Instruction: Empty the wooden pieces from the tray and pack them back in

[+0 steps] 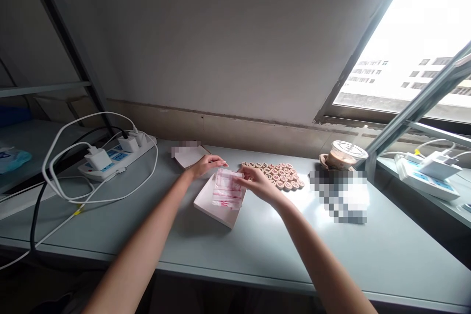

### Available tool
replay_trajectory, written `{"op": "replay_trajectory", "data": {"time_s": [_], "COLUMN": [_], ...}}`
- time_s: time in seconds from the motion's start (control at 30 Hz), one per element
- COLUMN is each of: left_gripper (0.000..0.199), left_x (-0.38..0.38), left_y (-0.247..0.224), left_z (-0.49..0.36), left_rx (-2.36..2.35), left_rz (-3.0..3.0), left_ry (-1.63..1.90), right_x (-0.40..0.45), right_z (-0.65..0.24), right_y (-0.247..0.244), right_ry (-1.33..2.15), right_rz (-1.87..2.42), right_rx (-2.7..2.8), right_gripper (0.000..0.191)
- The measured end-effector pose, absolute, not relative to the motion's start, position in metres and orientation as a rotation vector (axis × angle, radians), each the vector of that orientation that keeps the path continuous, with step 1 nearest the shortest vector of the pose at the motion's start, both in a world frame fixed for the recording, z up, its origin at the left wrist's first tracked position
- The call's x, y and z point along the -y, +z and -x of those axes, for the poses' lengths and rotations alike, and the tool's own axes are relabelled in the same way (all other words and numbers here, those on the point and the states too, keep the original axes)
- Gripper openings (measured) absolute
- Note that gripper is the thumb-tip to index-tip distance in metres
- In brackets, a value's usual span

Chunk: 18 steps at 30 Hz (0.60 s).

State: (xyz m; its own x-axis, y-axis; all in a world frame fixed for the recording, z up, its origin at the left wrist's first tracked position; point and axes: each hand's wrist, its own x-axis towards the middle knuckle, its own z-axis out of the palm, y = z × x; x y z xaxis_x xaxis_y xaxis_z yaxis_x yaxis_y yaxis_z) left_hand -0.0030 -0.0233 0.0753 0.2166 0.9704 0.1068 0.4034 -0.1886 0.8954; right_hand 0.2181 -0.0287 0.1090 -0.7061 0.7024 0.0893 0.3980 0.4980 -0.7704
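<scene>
Smooth grey table beneath, my right hand pinches a thin red-and-white sheet over an open, shallow white box, my left hand looks empty, and so one-sided a grip could let it slip.

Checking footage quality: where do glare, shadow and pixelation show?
Head view: window washed out; glare whitens the desk beside the wooden pieces; soft shadow lies left of the box; pixelation covers patches near the cup and the left hand.
</scene>
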Motion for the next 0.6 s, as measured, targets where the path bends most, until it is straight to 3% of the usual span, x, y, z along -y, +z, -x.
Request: {"op": "replay_trajectory", "data": {"time_s": [0.23,0.6], "left_gripper": [0.067,0.065], "left_x": [0.021,0.02], "left_y": [0.063,0.061], "left_z": [0.011,0.017], "left_rx": [-1.244,-1.152], "left_rz": [-1.676,-1.713], "left_ry": [0.906,0.596], "right_x": [0.039,0.041], "right_z": [-0.189,-0.191], "right_y": [0.07,0.063], "right_ry": [0.366,0.182], "right_rz": [1.165,1.225], "right_rx": [2.546,2.637], "right_gripper": [0.021,0.013]}}
